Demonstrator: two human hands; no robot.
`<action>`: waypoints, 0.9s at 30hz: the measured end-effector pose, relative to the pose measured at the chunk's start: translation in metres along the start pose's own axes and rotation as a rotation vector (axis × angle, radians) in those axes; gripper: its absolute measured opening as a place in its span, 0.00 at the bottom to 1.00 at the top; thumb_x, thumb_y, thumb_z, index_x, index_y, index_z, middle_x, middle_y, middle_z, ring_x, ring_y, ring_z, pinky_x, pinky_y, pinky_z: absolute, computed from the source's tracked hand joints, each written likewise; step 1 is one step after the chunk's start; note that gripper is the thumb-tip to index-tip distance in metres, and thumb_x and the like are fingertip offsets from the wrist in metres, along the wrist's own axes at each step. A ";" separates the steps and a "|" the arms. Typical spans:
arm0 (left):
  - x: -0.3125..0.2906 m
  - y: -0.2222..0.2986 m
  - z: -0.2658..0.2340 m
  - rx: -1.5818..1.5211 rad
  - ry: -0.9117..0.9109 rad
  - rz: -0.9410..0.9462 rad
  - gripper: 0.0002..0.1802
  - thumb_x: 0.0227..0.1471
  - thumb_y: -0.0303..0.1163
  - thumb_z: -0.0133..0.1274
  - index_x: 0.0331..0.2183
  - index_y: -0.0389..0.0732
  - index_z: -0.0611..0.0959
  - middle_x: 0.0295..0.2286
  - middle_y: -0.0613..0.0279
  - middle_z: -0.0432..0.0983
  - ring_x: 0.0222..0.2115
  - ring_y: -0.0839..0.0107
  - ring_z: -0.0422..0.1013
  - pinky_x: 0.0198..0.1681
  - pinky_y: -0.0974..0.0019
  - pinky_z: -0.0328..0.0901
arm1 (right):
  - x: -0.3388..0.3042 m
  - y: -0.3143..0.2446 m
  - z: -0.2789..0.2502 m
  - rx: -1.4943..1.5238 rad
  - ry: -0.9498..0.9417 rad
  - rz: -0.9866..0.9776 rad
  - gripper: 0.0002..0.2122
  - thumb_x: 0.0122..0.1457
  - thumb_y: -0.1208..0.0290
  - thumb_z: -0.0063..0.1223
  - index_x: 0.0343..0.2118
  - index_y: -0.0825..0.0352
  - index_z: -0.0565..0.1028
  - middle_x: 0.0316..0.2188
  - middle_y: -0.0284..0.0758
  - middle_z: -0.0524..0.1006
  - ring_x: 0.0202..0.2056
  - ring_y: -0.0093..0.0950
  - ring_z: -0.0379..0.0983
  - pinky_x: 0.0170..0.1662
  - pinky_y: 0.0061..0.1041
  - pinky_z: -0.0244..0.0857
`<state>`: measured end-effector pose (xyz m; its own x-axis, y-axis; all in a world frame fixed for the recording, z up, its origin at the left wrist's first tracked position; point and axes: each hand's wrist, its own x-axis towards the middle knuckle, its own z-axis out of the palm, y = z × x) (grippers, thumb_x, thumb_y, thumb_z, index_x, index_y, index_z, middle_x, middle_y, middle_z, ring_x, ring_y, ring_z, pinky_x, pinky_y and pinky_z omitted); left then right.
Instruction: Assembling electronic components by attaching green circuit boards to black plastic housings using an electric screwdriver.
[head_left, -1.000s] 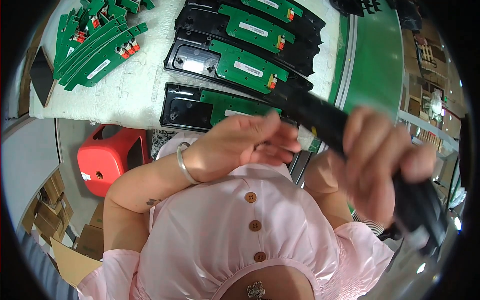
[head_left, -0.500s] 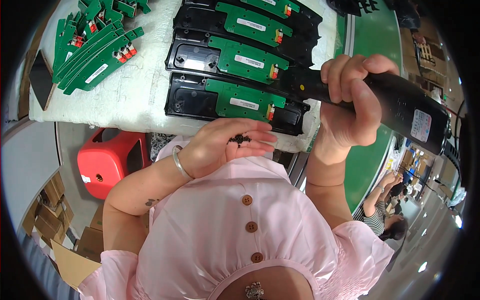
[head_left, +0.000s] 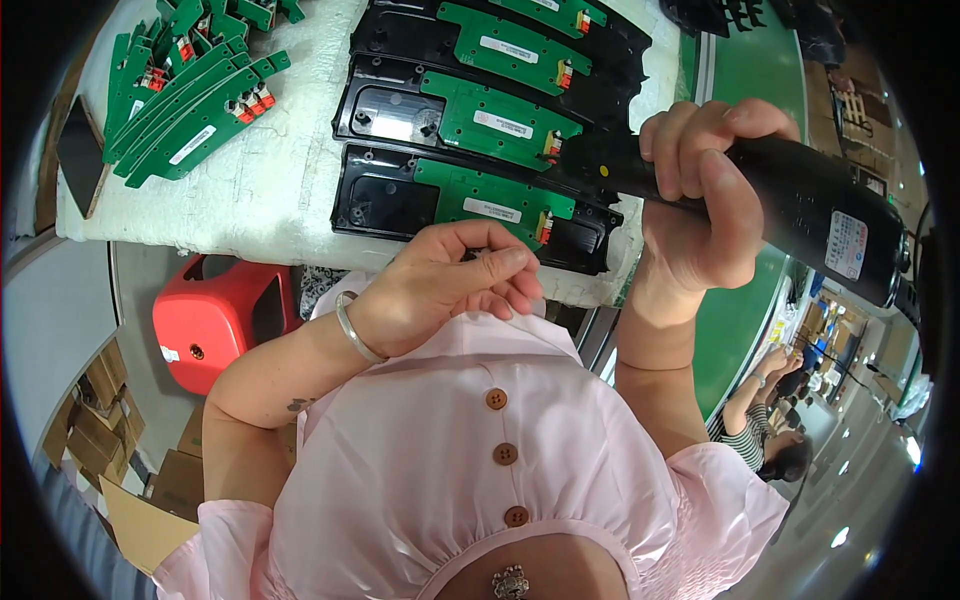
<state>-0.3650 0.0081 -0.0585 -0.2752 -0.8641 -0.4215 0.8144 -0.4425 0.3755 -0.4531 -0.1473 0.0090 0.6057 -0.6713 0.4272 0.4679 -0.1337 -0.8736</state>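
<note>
My right hand (head_left: pixel 712 195) is wrapped round a black electric screwdriver (head_left: pixel 815 205), its front end pointing left over the nearest panels. The tip is hidden against the dark plastic. My left hand (head_left: pixel 440 280) is curled in front of the nearest black plastic panel (head_left: pixel 375 200), thumb bent over the fingers. Small dark screws lie in its palm, now mostly covered by the fingers. On that panel sits a green circuit board (head_left: pixel 460 185) with a white label and a red-and-white connector. Several more such panels with boards are lined up behind it.
A pile of loose green circuit boards (head_left: pixel 190 120) lies at the left of the white padded table (head_left: pixel 290 190). A dark flat device (head_left: pixel 82 155) rests at its left edge. A red stool (head_left: pixel 215 325) stands below. Another person (head_left: pixel 755 420) works at far right.
My left hand has gone from an open palm showing the screws to curled fingers, thumb folded over. My right hand and the screwdriver have barely moved.
</note>
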 end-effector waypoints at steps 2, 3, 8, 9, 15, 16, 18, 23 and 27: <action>0.002 -0.001 -0.001 -0.025 0.040 0.027 0.09 0.51 0.32 0.44 0.31 0.36 0.73 0.26 0.59 0.72 0.26 0.76 0.69 0.30 0.76 0.64 | 0.001 0.001 -0.001 -0.028 -0.029 -0.013 0.13 0.41 0.82 0.44 0.33 0.71 0.61 0.13 0.33 0.64 0.13 0.21 0.57 0.19 0.22 0.57; 0.002 -0.001 -0.001 -0.046 0.048 0.029 0.09 0.50 0.31 0.45 0.33 0.35 0.73 0.27 0.60 0.72 0.26 0.77 0.68 0.30 0.77 0.64 | 0.001 0.002 0.000 -0.027 -0.029 -0.012 0.13 0.41 0.82 0.44 0.33 0.71 0.61 0.13 0.33 0.64 0.13 0.21 0.57 0.19 0.22 0.57; 0.003 0.003 0.000 -0.057 0.026 0.020 0.12 0.51 0.31 0.44 0.37 0.35 0.73 0.28 0.60 0.72 0.28 0.77 0.68 0.33 0.77 0.64 | -0.001 -0.001 0.001 -0.023 -0.010 0.002 0.13 0.41 0.82 0.43 0.34 0.70 0.61 0.13 0.32 0.62 0.12 0.21 0.56 0.19 0.23 0.55; 0.003 0.006 0.004 -0.098 0.050 0.027 0.13 0.51 0.32 0.44 0.38 0.35 0.72 0.29 0.60 0.71 0.28 0.77 0.68 0.33 0.77 0.64 | -0.003 -0.007 0.001 -0.021 -0.009 -0.029 0.14 0.41 0.80 0.44 0.35 0.70 0.61 0.13 0.32 0.62 0.13 0.22 0.56 0.20 0.23 0.55; 0.012 0.012 0.015 -0.283 0.103 0.077 0.15 0.52 0.35 0.42 0.39 0.35 0.72 0.29 0.61 0.71 0.30 0.78 0.67 0.36 0.77 0.64 | -0.005 -0.056 0.012 0.057 -0.230 0.032 0.12 0.41 0.75 0.43 0.32 0.62 0.64 0.14 0.21 0.64 0.16 0.13 0.60 0.27 0.14 0.52; 0.014 0.013 0.017 -0.314 0.103 0.104 0.15 0.52 0.35 0.42 0.38 0.36 0.72 0.28 0.62 0.71 0.29 0.78 0.67 0.36 0.77 0.64 | -0.007 -0.060 0.012 0.092 -0.234 0.026 0.12 0.40 0.76 0.45 0.32 0.62 0.64 0.14 0.21 0.64 0.16 0.13 0.60 0.27 0.14 0.53; 0.014 0.012 0.015 -0.289 0.089 0.135 0.14 0.52 0.35 0.42 0.37 0.36 0.72 0.28 0.64 0.70 0.29 0.79 0.67 0.35 0.77 0.64 | -0.010 -0.065 0.014 0.105 -0.212 0.002 0.12 0.38 0.76 0.48 0.30 0.62 0.65 0.13 0.20 0.65 0.16 0.13 0.61 0.27 0.12 0.55; 0.014 0.009 0.014 -0.306 0.064 0.204 0.10 0.52 0.33 0.42 0.33 0.37 0.73 0.26 0.66 0.69 0.26 0.80 0.66 0.32 0.78 0.63 | -0.012 -0.067 0.016 0.149 -0.162 -0.072 0.11 0.38 0.76 0.49 0.28 0.60 0.64 0.12 0.20 0.67 0.14 0.11 0.63 0.24 0.11 0.57; 0.014 0.011 0.012 -0.230 0.028 0.209 0.10 0.52 0.34 0.43 0.31 0.37 0.73 0.25 0.66 0.69 0.24 0.81 0.65 0.29 0.78 0.63 | -0.012 -0.067 0.013 0.177 -0.158 -0.074 0.11 0.37 0.76 0.50 0.27 0.60 0.64 0.12 0.20 0.67 0.15 0.11 0.64 0.24 0.11 0.58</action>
<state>-0.3662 -0.0121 -0.0506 -0.0778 -0.9223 -0.3787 0.9471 -0.1870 0.2608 -0.4836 -0.1203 0.0656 0.6526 -0.5400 0.5315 0.6114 -0.0391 -0.7904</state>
